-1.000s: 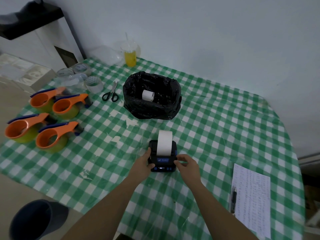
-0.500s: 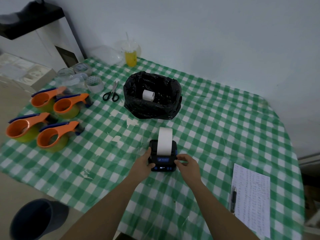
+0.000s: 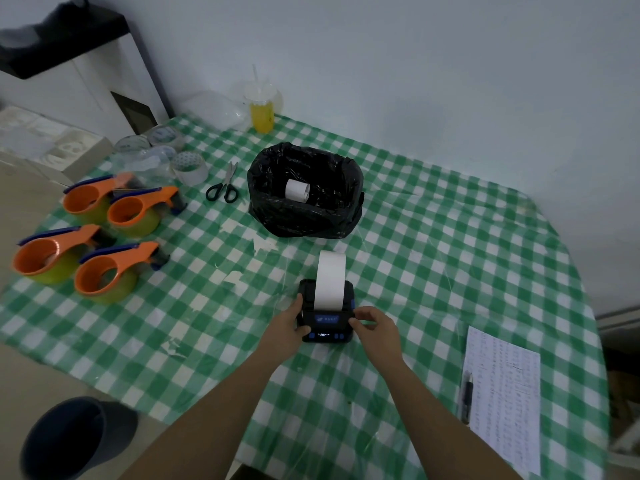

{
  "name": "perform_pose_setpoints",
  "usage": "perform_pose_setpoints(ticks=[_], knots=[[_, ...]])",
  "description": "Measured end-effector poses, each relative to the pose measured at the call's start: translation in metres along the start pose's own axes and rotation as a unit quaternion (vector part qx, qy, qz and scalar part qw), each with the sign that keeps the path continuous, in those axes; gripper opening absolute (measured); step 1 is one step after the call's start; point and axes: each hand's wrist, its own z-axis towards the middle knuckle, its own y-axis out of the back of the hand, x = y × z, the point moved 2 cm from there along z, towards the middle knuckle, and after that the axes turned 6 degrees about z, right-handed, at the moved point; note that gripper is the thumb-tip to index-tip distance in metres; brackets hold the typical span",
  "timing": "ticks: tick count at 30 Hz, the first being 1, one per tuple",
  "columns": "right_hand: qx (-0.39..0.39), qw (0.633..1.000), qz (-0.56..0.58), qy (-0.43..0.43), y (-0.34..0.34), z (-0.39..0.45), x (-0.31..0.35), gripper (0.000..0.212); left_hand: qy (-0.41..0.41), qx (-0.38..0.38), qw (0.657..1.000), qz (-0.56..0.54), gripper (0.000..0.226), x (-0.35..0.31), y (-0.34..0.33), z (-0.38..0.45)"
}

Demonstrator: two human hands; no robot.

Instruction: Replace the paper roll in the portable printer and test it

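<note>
A small black portable printer (image 3: 326,322) with blue buttons sits on the green checked tablecloth near the table's middle. A long white paper strip (image 3: 331,280) comes out of its slot and arches away from me. My left hand (image 3: 287,325) grips the printer's left side. My right hand (image 3: 375,329) holds its right side, thumb and fingertips pinched at the front right corner. A small white paper roll (image 3: 297,190) lies inside the black bag-lined bin (image 3: 273,216) behind the printer.
Several orange tape dispensers (image 3: 114,268) sit at the left, with tape rolls (image 3: 189,168) and scissors (image 3: 223,188) behind them. A cup of yellow drink (image 3: 262,114) stands by the wall. A printed sheet (image 3: 504,396) and pen (image 3: 467,398) lie at the right. A dark bucket (image 3: 74,439) stands on the floor.
The paper strip has grown a little longer out of the printer. Both hands stay on the printer's sides.
</note>
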Motion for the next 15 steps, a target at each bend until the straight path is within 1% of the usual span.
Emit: perform_pose_setpoints(ticks=[4, 9, 12, 15], knots=[[0.002, 1.000, -0.010, -0.002, 0.000, 0.002, 0.000, 0.017, 0.006, 0.007, 1.000, 0.000, 0.071, 0.000, 0.002, 0.000], [0.008, 1.000, -0.022, 0.006, 0.002, 0.005, 0.005, 0.017, 0.019, 0.006, 0.999, -0.031, 0.072, -0.003, 0.005, 0.000], [0.017, 1.000, -0.018, -0.008, 0.002, 0.007, 0.008, 0.016, 0.018, 0.006, 0.999, -0.030, 0.070, -0.012, 0.011, -0.003], [-0.014, 1.000, 0.008, 0.002, 0.006, 0.006, 0.021, 0.019, 0.025, 0.005, 0.999, -0.038, 0.066, -0.023, 0.017, -0.006]])
